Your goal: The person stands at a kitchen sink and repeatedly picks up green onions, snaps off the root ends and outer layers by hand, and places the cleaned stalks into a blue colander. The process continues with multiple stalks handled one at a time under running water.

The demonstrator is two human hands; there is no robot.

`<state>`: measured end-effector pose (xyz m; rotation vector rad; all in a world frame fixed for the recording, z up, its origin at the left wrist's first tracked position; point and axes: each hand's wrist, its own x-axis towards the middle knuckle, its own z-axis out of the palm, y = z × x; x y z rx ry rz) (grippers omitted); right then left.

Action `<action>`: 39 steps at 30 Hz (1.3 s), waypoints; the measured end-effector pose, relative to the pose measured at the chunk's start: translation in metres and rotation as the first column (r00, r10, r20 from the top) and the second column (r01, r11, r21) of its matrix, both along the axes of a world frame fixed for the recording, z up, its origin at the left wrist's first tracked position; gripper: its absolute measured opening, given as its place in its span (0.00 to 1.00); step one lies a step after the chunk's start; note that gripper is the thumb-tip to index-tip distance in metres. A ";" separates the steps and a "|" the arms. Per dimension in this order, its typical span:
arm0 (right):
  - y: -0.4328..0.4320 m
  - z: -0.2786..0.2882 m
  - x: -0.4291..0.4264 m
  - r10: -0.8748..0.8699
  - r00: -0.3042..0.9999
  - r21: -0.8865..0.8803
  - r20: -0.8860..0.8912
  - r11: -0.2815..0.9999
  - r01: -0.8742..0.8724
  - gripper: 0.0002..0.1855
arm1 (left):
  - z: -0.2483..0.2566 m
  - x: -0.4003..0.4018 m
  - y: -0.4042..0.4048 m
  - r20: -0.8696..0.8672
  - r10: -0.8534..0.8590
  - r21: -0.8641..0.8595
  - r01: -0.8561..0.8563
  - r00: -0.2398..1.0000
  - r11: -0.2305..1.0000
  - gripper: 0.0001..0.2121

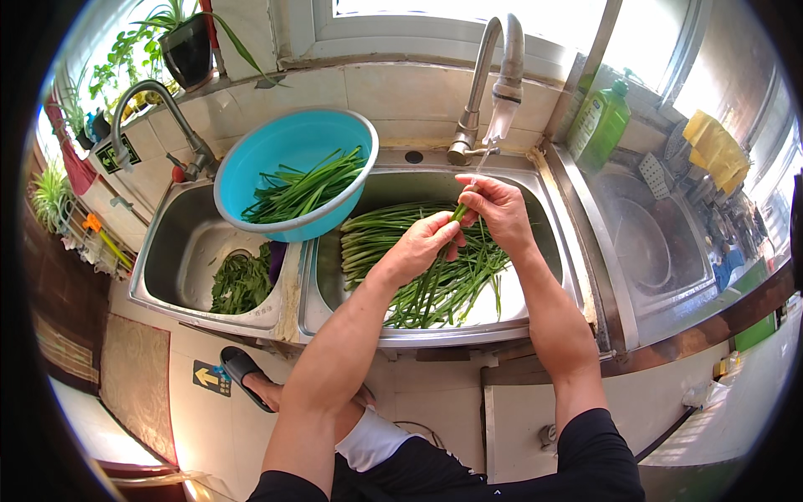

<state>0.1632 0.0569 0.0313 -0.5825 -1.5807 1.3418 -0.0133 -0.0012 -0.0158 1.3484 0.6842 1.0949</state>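
Both hands are raised over the right-hand steel sink [568, 295]. My left hand [433, 238] grips a small bunch of green garlic chives [461, 212], whose long leaves hang down below it. At the upper end of the same bunch, my right hand [495, 210] pinches the stalks with thumb and fingers. A thin stream of water falls from the faucet [508, 75] just behind my right fingers. Many more chives [389, 238] lie in the sink beneath both hands. Cut or sorted chives [307, 188] rest inside a turquoise plastic basin [263, 150], left of the hands.
The basin sits tilted across the rims of both sinks. Leafy greens [241, 285] lie by the drain of the left sink [188, 251], under a second faucet [150, 94]. A green pump bottle [599, 125] stands at the right, behind a transparent partition. Potted plants [187, 53] line the window.
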 end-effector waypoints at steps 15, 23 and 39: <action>0.004 -0.001 0.004 0.152 0.988 -0.003 0.032 0.988 -0.152 0.13 | 0.001 -0.002 -0.002 0.205 -0.031 -0.242 0.081 0.978 0.967 0.13; 0.006 -0.001 0.005 0.142 0.986 0.009 0.087 0.990 -0.144 0.13 | 0.005 -0.003 -0.001 0.149 0.012 -0.226 0.023 0.989 0.974 0.12; -0.010 0.011 -0.003 0.103 0.991 -0.025 0.080 0.994 -0.102 0.13 | -0.001 0.001 0.002 0.207 -0.036 -0.086 0.055 0.978 0.995 0.13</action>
